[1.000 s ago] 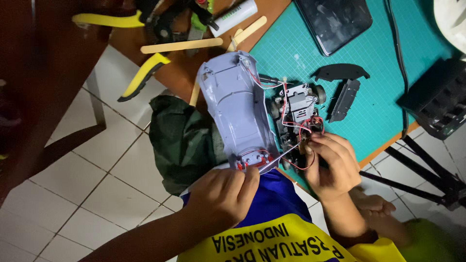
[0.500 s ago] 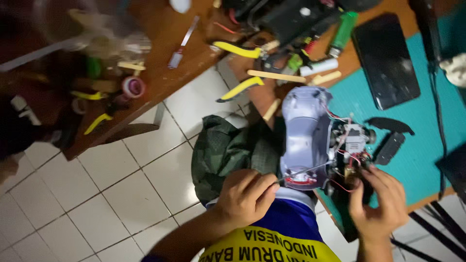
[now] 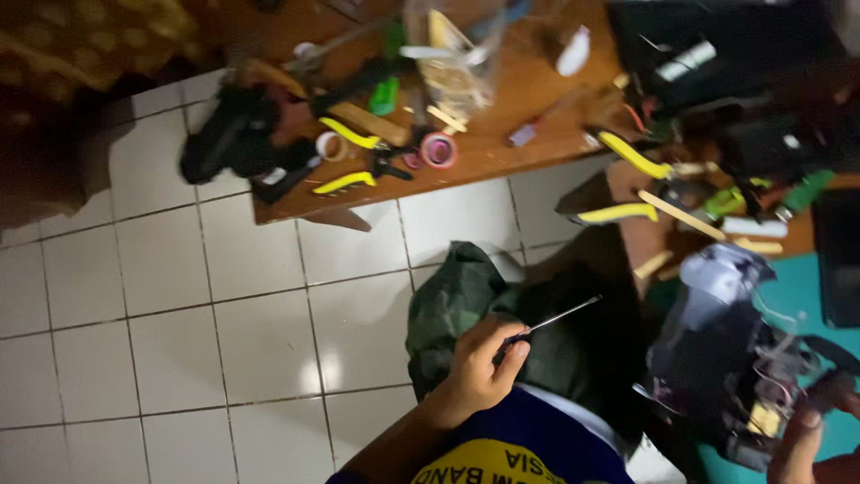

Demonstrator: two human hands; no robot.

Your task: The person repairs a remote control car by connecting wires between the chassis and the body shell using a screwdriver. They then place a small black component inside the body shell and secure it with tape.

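My left hand [image 3: 479,372] fingers clenched round thin screwdriver [image 3: 548,321], lifted off toy car [image 3: 726,345] since before. My right hand [image 3: 802,435] touches car's wires, grip unclear. Clear cup [image 3: 452,58] on wooden table [image 3: 502,152] holds sticks.

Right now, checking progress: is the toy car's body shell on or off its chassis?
Cannot tell: the toy car is blurred, though loose wires show beside it.

Our left hand [image 3: 475,372] comes off the toy car's grey shell [image 3: 717,332], now gripping a thin metal screwdriver [image 3: 551,320] over our lap, while our view swings left, revealing more floor and cluttered worktop [image 3: 502,157].
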